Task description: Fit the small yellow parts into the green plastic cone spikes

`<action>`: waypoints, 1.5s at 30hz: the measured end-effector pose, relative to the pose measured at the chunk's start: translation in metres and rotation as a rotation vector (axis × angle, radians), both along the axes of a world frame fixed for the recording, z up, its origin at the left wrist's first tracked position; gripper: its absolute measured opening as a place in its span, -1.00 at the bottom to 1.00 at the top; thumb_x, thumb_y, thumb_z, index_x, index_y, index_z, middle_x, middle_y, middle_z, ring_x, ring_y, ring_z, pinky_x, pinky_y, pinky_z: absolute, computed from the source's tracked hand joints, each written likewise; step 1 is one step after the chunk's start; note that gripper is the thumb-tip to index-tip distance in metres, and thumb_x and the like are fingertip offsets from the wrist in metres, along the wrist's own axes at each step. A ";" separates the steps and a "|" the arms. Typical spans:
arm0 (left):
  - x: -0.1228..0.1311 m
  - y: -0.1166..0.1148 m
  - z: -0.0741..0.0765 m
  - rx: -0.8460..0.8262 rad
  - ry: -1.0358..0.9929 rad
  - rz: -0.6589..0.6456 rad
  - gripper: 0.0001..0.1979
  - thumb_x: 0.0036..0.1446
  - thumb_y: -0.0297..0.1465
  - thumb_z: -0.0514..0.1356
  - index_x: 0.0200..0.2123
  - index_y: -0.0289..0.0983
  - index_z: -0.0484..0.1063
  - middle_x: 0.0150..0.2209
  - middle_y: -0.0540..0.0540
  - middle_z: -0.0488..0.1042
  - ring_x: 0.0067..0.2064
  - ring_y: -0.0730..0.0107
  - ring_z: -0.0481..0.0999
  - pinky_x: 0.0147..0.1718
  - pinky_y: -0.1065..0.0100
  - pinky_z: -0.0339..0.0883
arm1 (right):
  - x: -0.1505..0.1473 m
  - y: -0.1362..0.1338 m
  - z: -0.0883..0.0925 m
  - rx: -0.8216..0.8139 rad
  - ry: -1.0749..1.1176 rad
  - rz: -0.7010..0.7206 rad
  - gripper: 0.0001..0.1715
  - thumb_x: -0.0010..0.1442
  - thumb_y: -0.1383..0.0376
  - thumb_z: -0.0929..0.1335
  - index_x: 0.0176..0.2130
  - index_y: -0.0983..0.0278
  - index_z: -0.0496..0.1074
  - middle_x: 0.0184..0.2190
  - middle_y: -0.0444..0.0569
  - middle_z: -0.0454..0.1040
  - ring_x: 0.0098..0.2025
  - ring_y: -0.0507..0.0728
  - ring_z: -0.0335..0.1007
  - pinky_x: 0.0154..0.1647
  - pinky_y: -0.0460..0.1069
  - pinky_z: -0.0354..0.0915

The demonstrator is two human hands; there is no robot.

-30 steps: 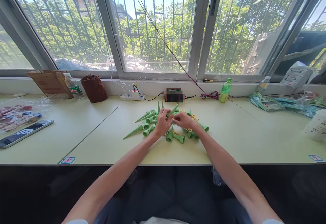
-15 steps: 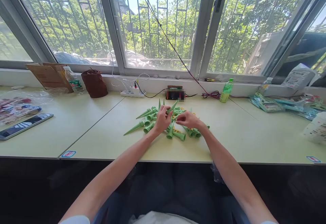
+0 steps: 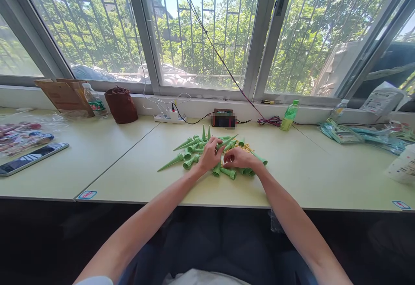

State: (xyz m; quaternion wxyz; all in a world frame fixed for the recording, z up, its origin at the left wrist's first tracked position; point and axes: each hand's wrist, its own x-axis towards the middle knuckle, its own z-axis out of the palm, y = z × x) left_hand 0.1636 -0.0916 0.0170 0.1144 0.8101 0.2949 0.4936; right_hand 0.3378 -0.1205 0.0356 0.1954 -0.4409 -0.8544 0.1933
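Dozens of pale green, tapered plastic cones (image 3: 228,174) and small yellow pieces (image 3: 245,147) lie heaped on the pale yellow-green worktop (image 3: 129,181), in front of the person. The left hand (image 3: 210,154) is partly closed over the middle of the heap, its thumb and fingers around one green cone (image 3: 230,140) whose tip slants up to the right. Just beside it, the right hand (image 3: 240,158) is held low with fingers curled downward; whether it grips anything cannot be told. Two cones stand point-up behind the left hand, and one long cone (image 3: 170,163) lies at the heap's left edge, its point aimed left. Farther back, near the wall, are a white power strip (image 3: 165,119), a dark rectangular device (image 3: 223,121) and a green-tinted clear bottle (image 3: 289,116).
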 end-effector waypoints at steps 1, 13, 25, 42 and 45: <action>0.000 -0.001 0.000 0.005 0.008 0.002 -0.91 0.24 -0.39 0.10 -0.21 -0.27 0.33 -0.22 -0.10 0.35 -0.34 0.45 0.39 -0.44 0.43 0.35 | 0.000 0.001 -0.001 -0.004 -0.009 0.002 -0.87 0.00 0.26 0.45 -0.44 0.30 0.51 -0.54 -0.11 0.44 -0.49 0.01 0.29 -0.46 -0.10 0.18; -0.001 -0.002 -0.002 -0.006 0.057 0.004 -0.89 0.23 -0.34 0.12 -0.27 -0.28 0.32 -0.26 -0.09 0.36 -0.34 0.44 0.35 -0.44 0.42 0.29 | -0.001 0.006 -0.006 -0.033 -0.019 -0.016 -0.86 0.02 0.27 0.41 -0.49 0.30 0.46 -0.57 -0.10 0.44 -0.52 0.02 0.29 -0.50 -0.08 0.16; 0.000 -0.004 -0.003 -0.017 0.090 0.001 -0.87 0.24 -0.32 0.11 -0.28 -0.28 0.31 -0.29 -0.09 0.42 -0.29 0.38 0.40 -0.32 0.35 0.29 | 0.000 0.005 -0.006 -0.006 0.017 -0.005 -0.90 0.02 0.31 0.43 -0.44 0.29 0.44 -0.48 -0.09 0.47 -0.46 0.04 0.31 -0.40 -0.07 0.21; 0.000 -0.003 -0.002 -0.010 0.153 -0.023 -0.85 0.25 -0.35 0.10 -0.26 -0.29 0.41 -0.29 -0.11 0.44 -0.29 0.35 0.42 -0.26 0.32 0.32 | -0.002 0.009 -0.014 -0.002 0.080 -0.035 -0.86 0.04 0.35 0.39 -0.52 0.32 0.39 -0.54 -0.09 0.44 -0.50 0.02 0.27 -0.44 -0.07 0.17; 0.000 -0.002 -0.003 0.008 0.134 -0.004 -0.88 0.23 -0.37 0.11 -0.27 -0.29 0.41 -0.29 -0.11 0.42 -0.28 0.34 0.42 -0.24 0.31 0.33 | -0.002 0.009 -0.013 0.034 0.136 -0.071 -0.86 0.06 0.34 0.37 -0.51 0.32 0.39 -0.55 -0.09 0.44 -0.51 0.02 0.26 -0.45 -0.07 0.16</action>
